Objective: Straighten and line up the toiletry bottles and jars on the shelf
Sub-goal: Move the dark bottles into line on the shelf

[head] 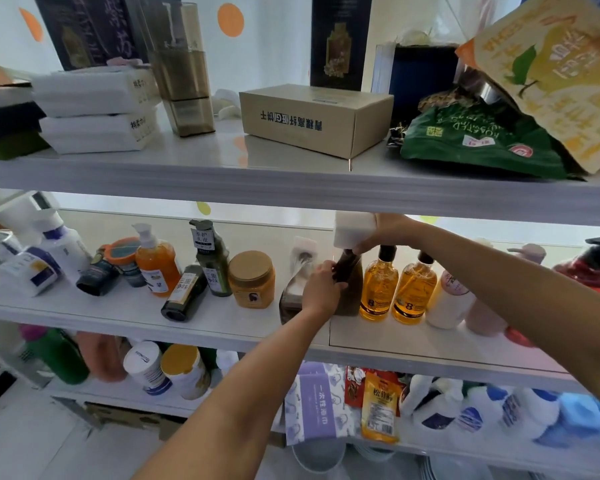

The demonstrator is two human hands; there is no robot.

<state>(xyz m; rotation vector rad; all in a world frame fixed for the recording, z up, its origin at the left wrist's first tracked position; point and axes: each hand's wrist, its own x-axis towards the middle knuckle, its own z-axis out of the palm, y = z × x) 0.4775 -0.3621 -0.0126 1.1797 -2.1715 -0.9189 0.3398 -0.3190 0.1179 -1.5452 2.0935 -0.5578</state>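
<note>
On the cluttered middle shelf (222, 327), left hand (321, 289) clenched around the dark bottle (349, 289), right hand (381, 233) gripping a white block (354, 230), apparently steadying it upright beside the amber bottles (397, 289).

left hand (321, 284) gripping, right hand (383, 233) clasped, arms outstretched

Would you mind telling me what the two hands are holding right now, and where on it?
Both are on the dark brown bottle: the left hand grips its side near the shoulder, and the right hand pinches its top, by the cap.
</note>
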